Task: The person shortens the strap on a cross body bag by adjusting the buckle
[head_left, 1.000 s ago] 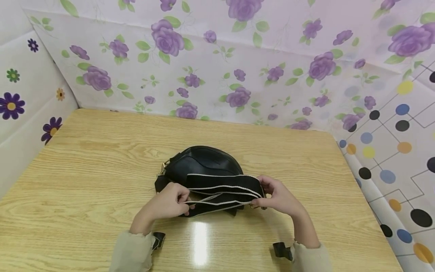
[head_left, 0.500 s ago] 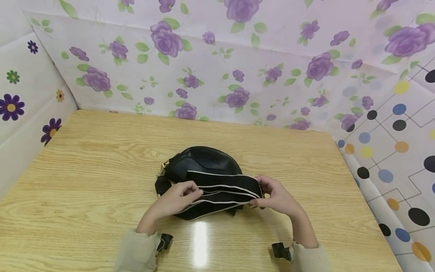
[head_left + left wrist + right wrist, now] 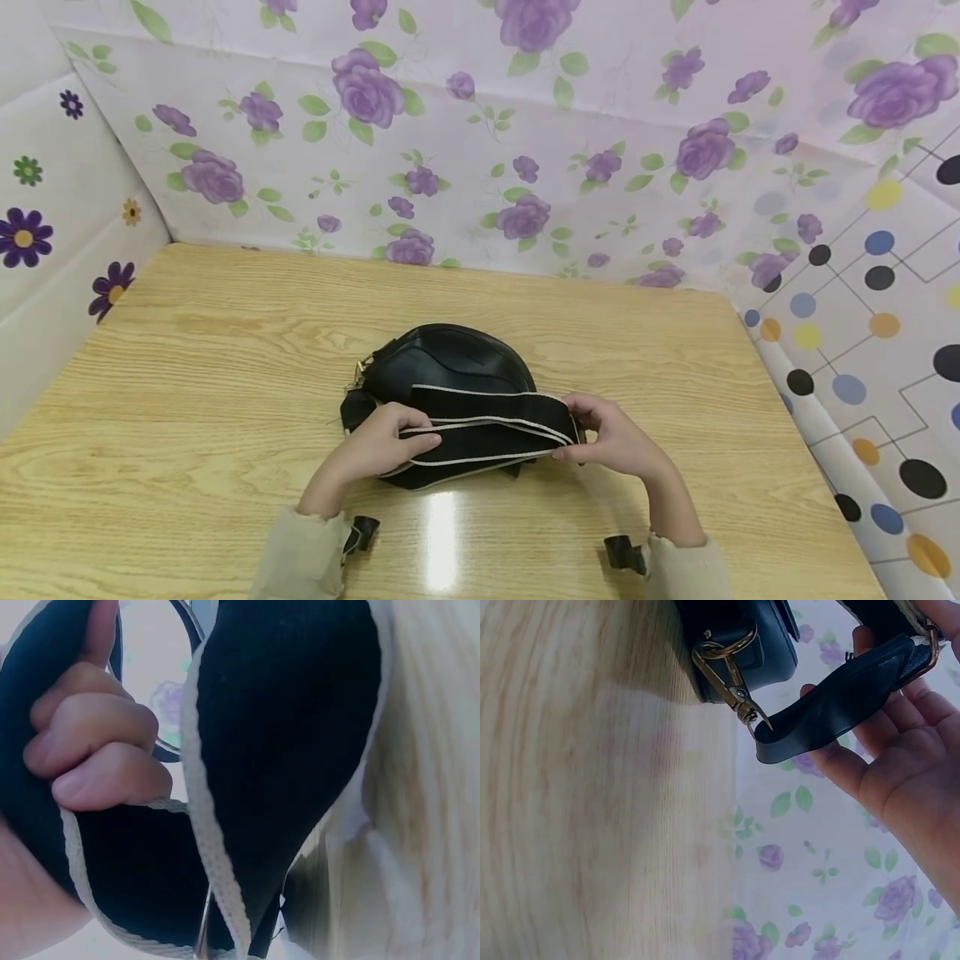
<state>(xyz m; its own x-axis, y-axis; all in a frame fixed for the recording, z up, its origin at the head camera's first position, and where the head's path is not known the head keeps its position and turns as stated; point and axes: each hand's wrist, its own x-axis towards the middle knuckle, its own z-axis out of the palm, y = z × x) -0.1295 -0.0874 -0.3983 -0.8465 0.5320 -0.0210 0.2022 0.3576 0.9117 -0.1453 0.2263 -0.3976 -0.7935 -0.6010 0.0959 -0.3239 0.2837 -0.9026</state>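
A black handbag (image 3: 450, 358) lies on the table, its wide black strap (image 3: 480, 442) with white edging folded in layers along the near side. My left hand (image 3: 386, 442) grips the strap's left part; in the left wrist view the fingers (image 3: 105, 742) curl round the webbing. At the right end of the folds, my right hand (image 3: 611, 433) holds the layers between thumb and fingers. The right wrist view shows a gold clasp (image 3: 731, 682) joining the bag to a leather strap end (image 3: 832, 705), which lies against the right-hand fingers.
The wooden table (image 3: 225, 350) extends round the bag on all sides. A floral sheet (image 3: 465, 150) hangs behind it, and a dotted sheet (image 3: 862, 400) stands along the right edge. Small black wrist mounts (image 3: 363, 533) are worn at both cuffs.
My left hand has shifted slightly right and taken hold of a strap layer, which now lies flatter over the others. The right hand has stayed nearly in place.
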